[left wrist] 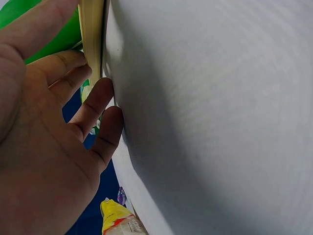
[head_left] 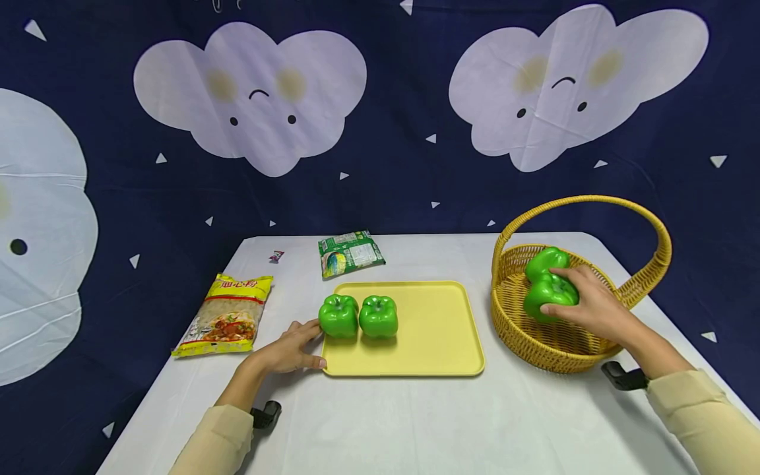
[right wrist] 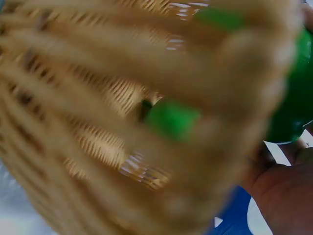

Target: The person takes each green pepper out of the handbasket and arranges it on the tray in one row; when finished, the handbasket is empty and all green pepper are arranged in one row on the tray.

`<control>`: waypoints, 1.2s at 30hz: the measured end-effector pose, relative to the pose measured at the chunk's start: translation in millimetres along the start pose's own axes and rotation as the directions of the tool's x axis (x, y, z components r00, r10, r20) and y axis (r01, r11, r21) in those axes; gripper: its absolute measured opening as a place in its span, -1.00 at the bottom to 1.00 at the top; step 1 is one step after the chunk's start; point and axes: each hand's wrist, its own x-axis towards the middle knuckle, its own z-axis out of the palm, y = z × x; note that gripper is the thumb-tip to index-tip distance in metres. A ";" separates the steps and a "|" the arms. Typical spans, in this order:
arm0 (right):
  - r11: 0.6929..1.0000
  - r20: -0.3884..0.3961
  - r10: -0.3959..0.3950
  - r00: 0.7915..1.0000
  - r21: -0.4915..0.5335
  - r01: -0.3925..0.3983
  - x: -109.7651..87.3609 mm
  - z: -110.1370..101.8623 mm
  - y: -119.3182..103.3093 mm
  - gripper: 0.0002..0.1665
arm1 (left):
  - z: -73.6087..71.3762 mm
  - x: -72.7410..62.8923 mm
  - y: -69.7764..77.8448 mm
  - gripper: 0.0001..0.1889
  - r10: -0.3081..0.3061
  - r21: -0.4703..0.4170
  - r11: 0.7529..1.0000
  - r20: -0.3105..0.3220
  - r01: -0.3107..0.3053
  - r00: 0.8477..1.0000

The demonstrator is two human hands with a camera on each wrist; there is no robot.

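Observation:
My right hand point(head_left: 594, 305) grips a green bell pepper point(head_left: 547, 297) at the wicker basket point(head_left: 534, 353), thumb on the near side and fingers on the far side. Another green bell pepper point(head_left: 545, 261) is right behind it in the basket. In the right wrist view the basket's weave point(right wrist: 122, 93) hides much, and part of the gripped pepper point(right wrist: 298, 98) shows at the right. My left hand point(head_left: 289, 349) touches the left edge of a yellow tray point(head_left: 436, 330) with spread, relaxed fingers. Two green bell peppers point(head_left: 339, 316) point(head_left: 379, 316) stand side by side on the tray's left half.
A yellow bag of noodles point(head_left: 228, 313) lies left of the tray on the white table point(head_left: 380, 422). Behind the tray are a green packet point(head_left: 351, 254) and a small wrapped candy point(head_left: 276, 256). The basket's tall handle point(head_left: 588, 199) arches over it.

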 end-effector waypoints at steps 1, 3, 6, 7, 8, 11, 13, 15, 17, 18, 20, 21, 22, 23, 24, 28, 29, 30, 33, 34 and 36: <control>1.000 -0.004 -0.006 1.000 0.005 0.006 -0.2 -0.7 -3.0 -0.07 | 0.0 0.0 0.1 -0.09 0.000 -0.001 1.000 0.000 0.000 1.000; 1.000 -0.008 -0.016 1.000 0.011 0.016 -0.7 -2.1 -8.5 -0.08 | 0.1 0.2 0.0 -0.09 0.001 0.000 1.000 0.000 -0.001 1.000; 0.999 -0.008 -0.025 1.000 0.022 0.025 -0.9 -3.9 -16.8 -0.08 | 0.3 0.0 -0.1 -0.09 0.006 -0.001 1.000 -0.002 -0.006 1.000; 0.999 -0.007 -0.030 1.000 0.028 0.030 -0.8 -4.2 -19.3 -0.08 | 0.3 0.0 -0.1 -0.09 0.008 -0.004 1.000 -0.002 -0.008 1.000; 0.999 -0.010 -0.034 0.999 0.031 0.034 -0.8 -4.3 -21.7 -0.08 | 0.4 -0.1 -0.1 -0.09 0.009 -0.007 1.000 -0.003 -0.009 1.000; 0.997 -0.021 -0.053 0.998 0.047 0.054 -0.7 -4.5 -29.0 -0.08 | 0.7 -0.1 -0.3 -0.09 0.010 -0.014 1.000 -0.003 -0.010 1.000; 0.997 -0.034 -0.066 0.997 0.047 0.068 -0.8 -4.0 -33.2 -0.09 | 0.9 0.0 -0.4 -0.09 0.008 -0.017 1.000 -0.002 -0.008 1.000; 0.996 -0.042 -0.075 0.996 0.048 0.077 -0.9 -3.6 -37.4 -0.10 | 1.0 0.3 -0.6 -0.09 0.004 -0.017 1.000 -0.001 -0.004 1.000; 0.995 -0.044 -0.078 0.996 0.053 0.081 -0.9 -3.2 -41.6 -0.10 | 0.9 0.2 -0.5 -0.09 0.003 -0.018 1.000 -0.002 -0.003 1.000; 0.996 -0.047 -0.078 0.996 0.051 0.080 -0.8 -2.8 -43.8 -0.10 | 0.9 0.4 -0.5 -0.09 0.003 -0.018 1.000 -0.002 -0.003 1.000; 0.995 -0.050 -0.085 0.995 0.056 0.088 -0.3 -2.0 -47.9 -0.11 | 0.8 0.4 -0.4 -0.09 0.004 -0.017 1.000 -0.002 -0.004 1.000; 0.994 -0.052 -0.092 0.994 0.062 0.095 0.2 -1.4 -49.9 -0.12 | 0.7 0.6 -0.3 -0.09 0.005 -0.015 1.000 -0.001 -0.005 1.000; 0.993 -0.053 -0.097 0.994 0.067 0.101 0.6 -0.9 -51.9 -0.12 | 0.7 0.5 -0.2 -0.09 0.005 -0.015 1.000 -0.001 -0.005 1.000; 0.991 -0.053 -0.106 0.993 0.078 0.110 1.1 -0.3 -53.9 -0.12 | 0.7 0.7 -0.1 -0.09 0.004 -0.014 1.000 -0.001 -0.004 1.000; 0.989 -0.056 -0.117 0.992 0.084 0.121 1.7 0.7 -55.6 -0.13 | 0.7 0.6 -0.1 -0.09 0.004 -0.014 1.000 -0.002 -0.004 1.000; 0.984 -0.060 -0.143 0.988 0.102 0.149 4.1 4.9 -61.6 -0.12 | 0.5 0.6 0.2 -0.09 -0.002 -0.011 1.000 -0.001 0.002 1.000; 0.983 -0.060 -0.146 0.988 0.106 0.151 4.7 6.2 -62.9 -0.12 | 0.4 0.6 0.2 -0.09 -0.002 -0.010 1.000 -0.001 0.002 1.000; 0.983 -0.059 -0.145 0.988 0.109 0.151 5.2 7.5 -64.1 -0.12 | 0.4 0.6 0.2 -0.09 -0.002 -0.009 1.000 -0.001 0.002 1.000; 0.981 -0.046 -0.135 0.990 0.133 0.140 6.8 10.9 -68.1 -0.11 | 0.5 0.8 -0.1 -0.09 -0.004 -0.006 1.000 0.002 0.004 1.000; 0.980 -0.041 -0.132 0.990 0.143 0.137 7.4 12.2 -69.6 -0.11 | 0.6 0.8 -0.3 -0.09 -0.006 -0.006 1.000 0.003 0.006 1.000; 0.979 -0.036 -0.125 0.992 0.156 0.129 8.8 15.2 -72.3 -0.10 | 0.7 1.1 -0.7 -0.09 -0.010 -0.007 1.000 0.005 0.010 1.000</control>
